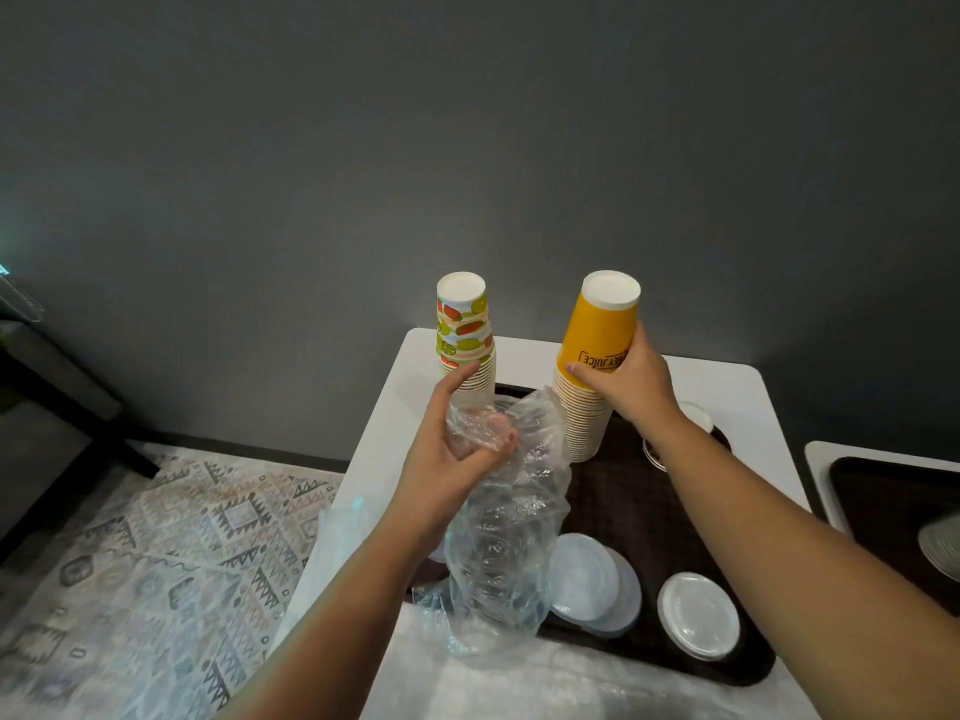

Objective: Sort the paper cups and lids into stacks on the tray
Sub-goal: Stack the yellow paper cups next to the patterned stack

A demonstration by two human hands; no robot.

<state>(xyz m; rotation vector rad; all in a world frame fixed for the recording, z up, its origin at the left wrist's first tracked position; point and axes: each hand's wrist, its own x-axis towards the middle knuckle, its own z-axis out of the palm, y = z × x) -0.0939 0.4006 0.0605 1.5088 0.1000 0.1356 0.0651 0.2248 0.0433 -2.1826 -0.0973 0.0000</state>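
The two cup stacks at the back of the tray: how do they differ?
The fruit-print stack is narrower and shorter; the orange stack is wider and taller. The left hand touches the fruit-print stack while holding a plastic sleeve; the right hand grips the orange stack. Both stand upside down.

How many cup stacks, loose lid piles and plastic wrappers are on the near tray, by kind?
Cup stacks: 2, the fruit-print stack and the orange stack
Lid piles: 2, the overlapping lids and the lid pile at the right
Plastic wrappers: 1, the clear wrapper
Total: 5
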